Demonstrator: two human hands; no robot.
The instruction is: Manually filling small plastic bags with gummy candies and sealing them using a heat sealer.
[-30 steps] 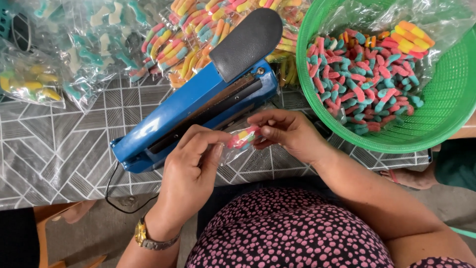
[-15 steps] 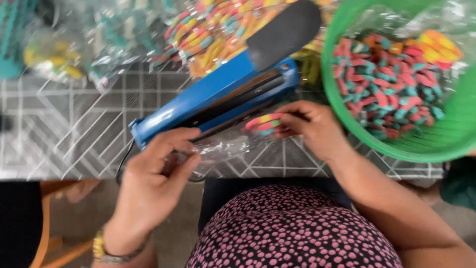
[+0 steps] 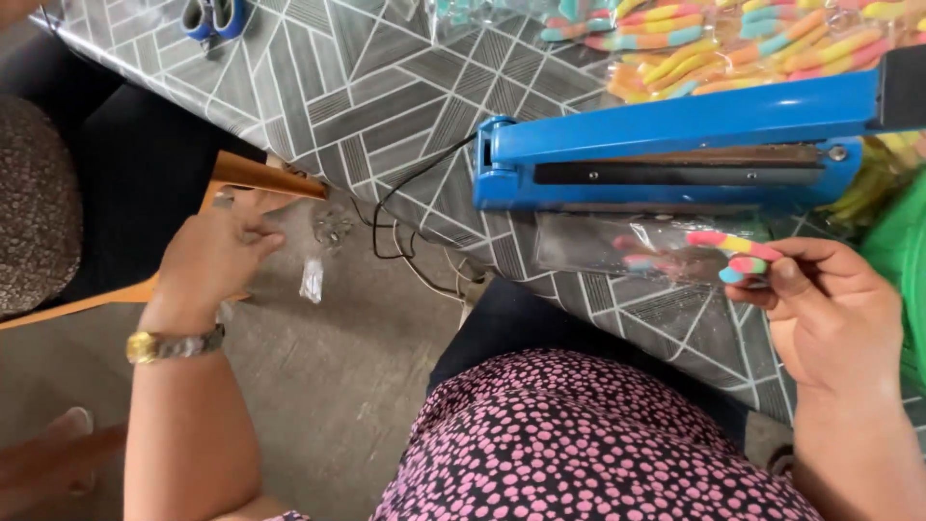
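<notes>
My right hand pinches a clear plastic bag at its right end, where a few striped gummy worms sit inside. The bag lies flat on the patterned table just in front of the blue heat sealer, whose jaw is down. My left hand, with a gold watch on the wrist, hangs out over the floor to the left of the table, fingers loose and holding nothing. A small clear plastic scrap is just right of its fingertips, above the floor.
A black cord trails off the table edge. Bagged gummy worms lie behind the sealer, a green basket edge at right. Another person in dark clothes sits at left by a wooden seat edge.
The view swung left and down toward the floor. My left hand let go of the bag and moved out left over the floor. My right hand keeps the bag by the sealer.
</notes>
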